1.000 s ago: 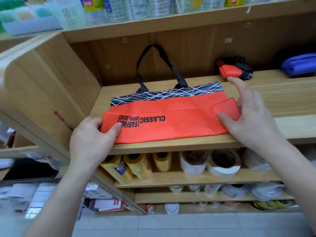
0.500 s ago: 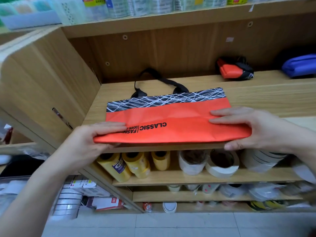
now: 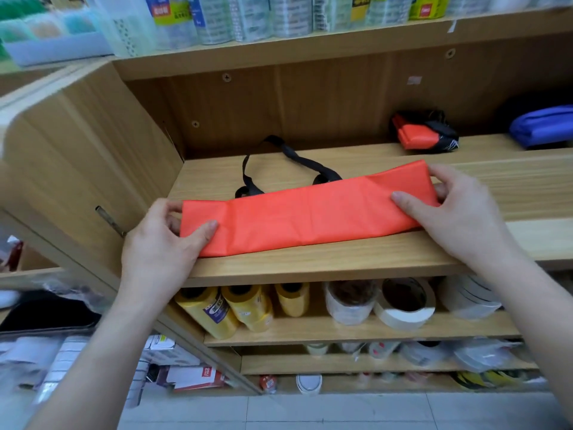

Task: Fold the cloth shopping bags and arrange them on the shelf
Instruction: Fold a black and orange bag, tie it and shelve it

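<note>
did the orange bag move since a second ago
Yes. The bag went back: its near edge, earlier at the front edge of the shelf, now lies farther in, with bare wood showing before it.

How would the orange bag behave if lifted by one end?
Probably floppy: the orange bag shows soft creases between the left hand and right hand. Likely light, since finger pinches at the ends hold it. Its loose black straps would probably dangle.
</note>
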Tool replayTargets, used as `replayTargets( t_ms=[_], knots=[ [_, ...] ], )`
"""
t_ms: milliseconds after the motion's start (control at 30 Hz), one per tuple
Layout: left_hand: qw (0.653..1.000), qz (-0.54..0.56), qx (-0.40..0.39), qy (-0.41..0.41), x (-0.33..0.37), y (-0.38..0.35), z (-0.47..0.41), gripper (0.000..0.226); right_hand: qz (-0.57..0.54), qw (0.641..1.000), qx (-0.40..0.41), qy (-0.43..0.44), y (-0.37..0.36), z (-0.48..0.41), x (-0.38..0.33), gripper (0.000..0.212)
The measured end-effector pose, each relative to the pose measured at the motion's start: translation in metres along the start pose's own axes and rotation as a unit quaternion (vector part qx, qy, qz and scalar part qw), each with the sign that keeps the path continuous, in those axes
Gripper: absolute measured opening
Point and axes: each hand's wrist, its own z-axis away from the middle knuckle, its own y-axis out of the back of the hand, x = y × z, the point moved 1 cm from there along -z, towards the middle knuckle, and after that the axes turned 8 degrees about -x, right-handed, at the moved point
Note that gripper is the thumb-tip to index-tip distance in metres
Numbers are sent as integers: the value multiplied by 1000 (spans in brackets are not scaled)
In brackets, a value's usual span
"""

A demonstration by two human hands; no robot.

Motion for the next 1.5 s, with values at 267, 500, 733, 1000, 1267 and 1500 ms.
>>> replayTargets(
  t_ms=[267,500,733,1000,1267,1500],
  knots=[
    [951,-122,-233,-162,11,0,-1,51,193,978,-49,-62,-9,-12,3,80],
    [928,-241,-232,-167,28,10,21,85,258,964,-28,52,-13,-6,-30,75],
    [893,-303,-242,-226,34,8,57,77,294,902,-236,209,-66,31,-60,88],
    [927,-23,-111,-358,35,0,45,42,146,942,-99,285,-72,31,-58,26],
    [940,152,-247,-179,50,-18,16,8,-125,960,-135,213,-64,31,-57,37],
    [990,16,-100,-96,62,-30,17,41,-118,984,-65,116,-74,26,-65,72]
  ],
)
